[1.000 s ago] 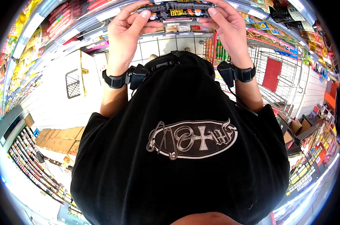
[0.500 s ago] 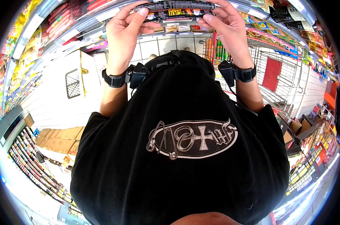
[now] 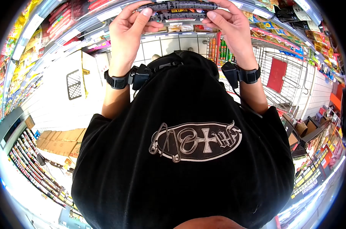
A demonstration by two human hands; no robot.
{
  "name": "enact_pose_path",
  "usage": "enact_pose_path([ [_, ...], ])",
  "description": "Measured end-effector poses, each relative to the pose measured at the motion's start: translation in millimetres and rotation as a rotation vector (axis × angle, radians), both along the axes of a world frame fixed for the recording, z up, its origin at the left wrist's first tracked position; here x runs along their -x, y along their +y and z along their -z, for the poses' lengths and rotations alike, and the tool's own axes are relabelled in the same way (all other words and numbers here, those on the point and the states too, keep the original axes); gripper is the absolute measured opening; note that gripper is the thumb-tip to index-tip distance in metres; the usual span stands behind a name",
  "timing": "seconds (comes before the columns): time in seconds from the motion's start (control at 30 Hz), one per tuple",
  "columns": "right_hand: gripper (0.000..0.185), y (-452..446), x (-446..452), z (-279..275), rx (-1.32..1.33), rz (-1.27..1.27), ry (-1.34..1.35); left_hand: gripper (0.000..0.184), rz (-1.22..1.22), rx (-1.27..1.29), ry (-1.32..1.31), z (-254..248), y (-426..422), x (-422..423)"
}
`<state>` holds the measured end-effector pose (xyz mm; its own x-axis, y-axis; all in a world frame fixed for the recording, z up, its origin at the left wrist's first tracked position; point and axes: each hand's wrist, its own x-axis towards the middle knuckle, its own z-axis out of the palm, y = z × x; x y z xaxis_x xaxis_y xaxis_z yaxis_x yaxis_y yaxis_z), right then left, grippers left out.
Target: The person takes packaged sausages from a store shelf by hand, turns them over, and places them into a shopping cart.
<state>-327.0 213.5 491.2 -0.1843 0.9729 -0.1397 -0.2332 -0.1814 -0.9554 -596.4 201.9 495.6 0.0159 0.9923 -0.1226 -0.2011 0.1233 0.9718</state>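
Observation:
At the top of the view, my left hand [image 3: 128, 34] and my right hand [image 3: 234, 32] pinch the two ends of long, narrow black packets held level between them. The upper packet [image 3: 178, 5] carries small pale print. Just below it, the lower packet [image 3: 178, 16] shows pale print with a little yellow and orange lettering. My thumbs lie on the near side, and some fingers are hidden behind the packets. What is inside the packets cannot be seen. Each wrist wears a black strap with a small black device.
Store shelves [image 3: 70, 36] with packaged goods curve across the top and left. A wire shopping cart [image 3: 283, 76] with a red panel stands at my right. Several green and red cans [image 3: 223, 50] stand beside it. Brown cartons [image 3: 60, 141] lie at the lower left.
The packets have turned slightly between my fingers: the lower one shows less yellow lettering and more small pale print. My left hand has shifted a touch to the right.

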Motion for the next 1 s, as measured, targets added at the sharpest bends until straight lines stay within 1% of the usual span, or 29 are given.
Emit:
enact_pose_path([
  [0.4,0.033,0.4,0.3,2.4,0.011,0.006,-0.001,0.027,-0.012,0.035,-0.021,4.3,-0.6,1.5],
  [0.47,0.032,0.6,1.0,5.2,0.016,0.014,0.007,0.027,-0.018,0.035,-0.024,12.2,1.9,5.1],
  [0.53,0.03,1.1,1.6,6.7,0.021,0.022,0.015,0.033,0.048,-0.055,-0.013,24.4,8.5,15.4],
  [0.6,0.027,1.5,2.5,7.9,0.012,0.028,0.048,0.033,0.037,-0.049,-0.012,26.1,8.1,15.0],
  [0.77,0.026,1.5,1.0,9.1,0.019,0.036,0.057,0.033,0.013,-0.043,-0.024,17.7,6.9,8.1],
  [0.83,0.025,2.7,0.3,10.5,0.017,0.03,0.064,0.029,-0.018,0.084,-0.02,7.0,0.7,2.3],
  [0.97,0.025,3.6,-0.1,9.7,0.039,0.041,0.058,0.032,-0.019,0.06,-0.069,2.4,0.0,2.0],
  [1.0,0.025,3.5,0.2,8.7,0.057,0.055,0.047,0.033,0.014,0.034,-0.128,1.4,-1.1,3.5],
])
